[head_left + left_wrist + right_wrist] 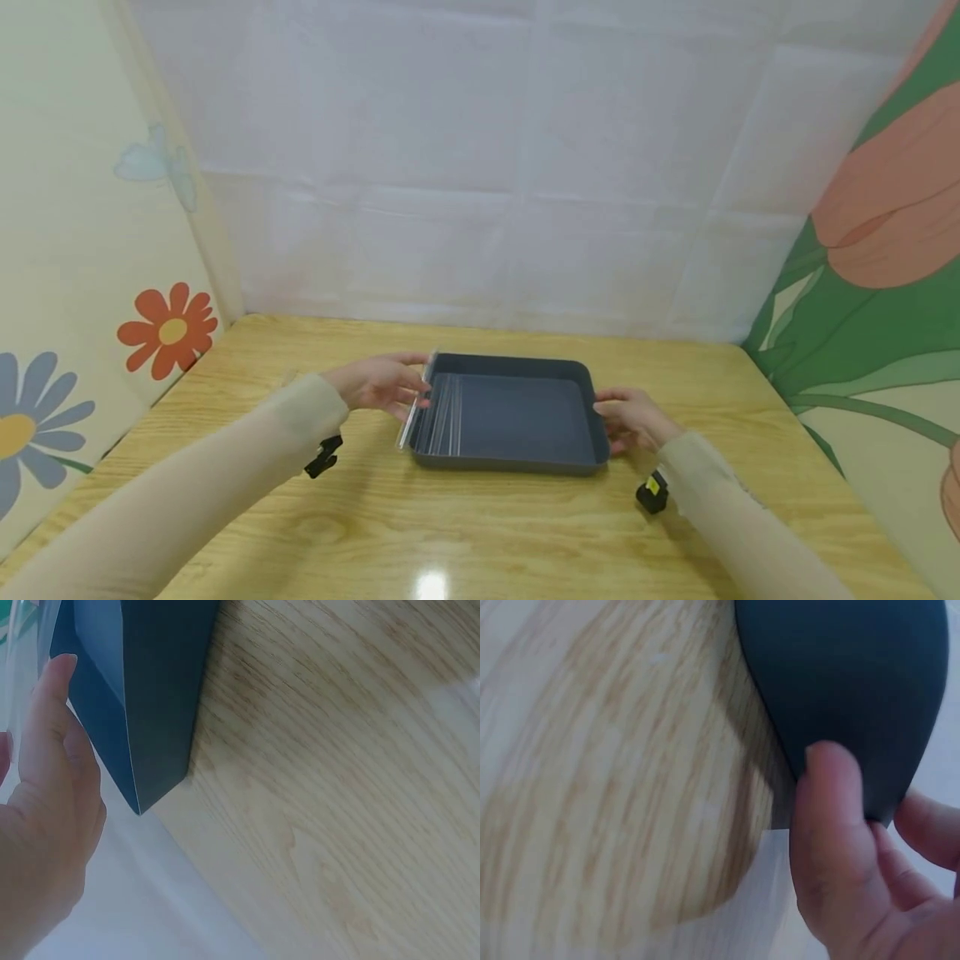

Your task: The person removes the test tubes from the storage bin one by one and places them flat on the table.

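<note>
A dark blue-grey tray (pixel 510 461) sits in the middle of the wooden table (pixel 480 525). A clear plastic lid (pixel 438 417) leans tilted over the tray's left side. My left hand (pixel 416 383) grips the lid's left edge, thumb at the far end and fingers curled round the near part. In the left wrist view my left hand's thumb (pixel 52 727) lies along the tray (pixel 150 690), with the clear lid (pixel 22 645) beside it. My right hand (pixel 603 408) holds the tray's right wall. The right wrist view shows my right hand (pixel 855 847) pinching the tray's (pixel 855 675) rounded corner.
A white backdrop (pixel 480 167) closes the table's far side. Flowered panels stand at the left (pixel 90 275) and right (pixel 885 292). Small black cameras hang under each wrist (pixel 322 457) (pixel 652 492). Bare wood (pixel 337 787) lies in front of the tray.
</note>
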Motion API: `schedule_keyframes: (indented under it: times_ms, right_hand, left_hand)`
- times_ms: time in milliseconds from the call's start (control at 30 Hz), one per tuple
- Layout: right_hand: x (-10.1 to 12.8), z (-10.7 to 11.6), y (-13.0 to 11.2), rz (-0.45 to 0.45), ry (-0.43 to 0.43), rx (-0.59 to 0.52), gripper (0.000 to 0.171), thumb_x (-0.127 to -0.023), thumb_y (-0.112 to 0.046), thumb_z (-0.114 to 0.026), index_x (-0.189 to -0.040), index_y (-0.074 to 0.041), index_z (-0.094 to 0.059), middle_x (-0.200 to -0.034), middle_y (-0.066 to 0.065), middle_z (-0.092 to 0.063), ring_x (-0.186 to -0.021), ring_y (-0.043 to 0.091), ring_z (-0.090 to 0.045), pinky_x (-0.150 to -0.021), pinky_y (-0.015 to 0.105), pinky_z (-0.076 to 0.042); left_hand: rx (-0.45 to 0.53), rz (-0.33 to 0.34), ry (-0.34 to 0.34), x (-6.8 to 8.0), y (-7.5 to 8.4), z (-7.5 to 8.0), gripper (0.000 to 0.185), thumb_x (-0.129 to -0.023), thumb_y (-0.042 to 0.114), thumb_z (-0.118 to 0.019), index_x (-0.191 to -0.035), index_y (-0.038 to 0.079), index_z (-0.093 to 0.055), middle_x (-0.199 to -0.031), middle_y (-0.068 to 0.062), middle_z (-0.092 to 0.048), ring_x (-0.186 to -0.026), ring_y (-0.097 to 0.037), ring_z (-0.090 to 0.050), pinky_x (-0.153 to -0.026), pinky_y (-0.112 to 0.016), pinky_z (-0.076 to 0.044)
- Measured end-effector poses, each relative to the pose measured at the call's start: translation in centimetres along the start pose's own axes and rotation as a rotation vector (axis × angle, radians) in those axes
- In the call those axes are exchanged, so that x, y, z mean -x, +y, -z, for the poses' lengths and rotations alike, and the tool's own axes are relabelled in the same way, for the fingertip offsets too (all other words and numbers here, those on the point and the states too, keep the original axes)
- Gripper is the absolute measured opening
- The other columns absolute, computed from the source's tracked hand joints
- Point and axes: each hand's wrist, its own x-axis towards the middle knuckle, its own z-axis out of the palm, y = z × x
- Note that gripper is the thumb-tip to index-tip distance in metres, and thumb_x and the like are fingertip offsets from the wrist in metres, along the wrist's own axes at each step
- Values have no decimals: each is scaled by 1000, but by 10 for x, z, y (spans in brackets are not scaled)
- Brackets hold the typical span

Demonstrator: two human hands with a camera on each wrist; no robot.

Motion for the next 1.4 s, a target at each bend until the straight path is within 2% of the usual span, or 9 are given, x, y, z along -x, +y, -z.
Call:
schedule_keyframes:
  times_ms: [200,300,433,533,833,1167,1400]
  right_hand:
    - [1,0,0,7,-9,2,44,-98,-8,-54,-138,7,-42,-90,9,-68,-73,20,-65,-55,34,-55]
    - [2,0,-1,10,-9,0,44,-98,-8,-54,-137,7,-42,-90,9,-68,-73,20,-65,-55,34,-55]
    - [4,0,-2,9,-12,3,44,-98,-8,-54,-138,7,-41,-92,10,-67,-75,21,-65,-57,35,-55]
    - [6,0,-3,10,-14,1,45,-98,-8,-54,-138,8,-41,-92,10,-67,-75,21,-65,-57,35,-55]
    - [7,-2,0,6,-14,-12,43,-98,-7,-54,-137,8,-42,-89,9,-67,-73,21,-64,-56,34,-54]
    - [11,-5,3,-3,-8,-5,42,-98,-8,-54,-136,7,-43,-89,9,-67,-72,21,-64,-54,34,-53]
    - [11,-3,-2,15,5,-9,44,-99,-9,-54,-138,6,-42,-88,8,-67,-70,20,-64,-53,34,-53]
  left_hand:
    - [-2,-5,15,9,1,8,73,-95,-5,-44,-156,5,-6,-134,-31,-34,-84,-19,-61,-55,-27,-54]
    - [-4,-9,28,11,0,11,71,-94,-5,-45,-155,5,-9,-121,-24,-42,-85,-20,-61,-56,-27,-54]
    - [-3,-11,38,13,-1,12,71,-95,-5,-46,-155,4,-10,-109,-17,-45,-83,-19,-61,-57,-27,-55]
    - [13,-8,42,15,-2,14,72,-95,-5,-46,-155,5,-9,-110,-18,-44,-82,-19,-61,-57,-27,-55]
    - [29,-6,56,22,-9,24,73,-94,-5,-47,-156,5,-8,-130,-29,-36,-88,-22,-62,-60,-28,-56]
    - [-8,-10,80,35,-24,38,72,-95,-2,-49,-154,2,-8,-118,-22,-43,-85,-18,-62,-62,-30,-56]
    - [-25,-17,87,39,-20,42,72,-95,0,-49,-154,2,-8,-110,-17,-48,-85,-18,-63,-61,-29,-56]
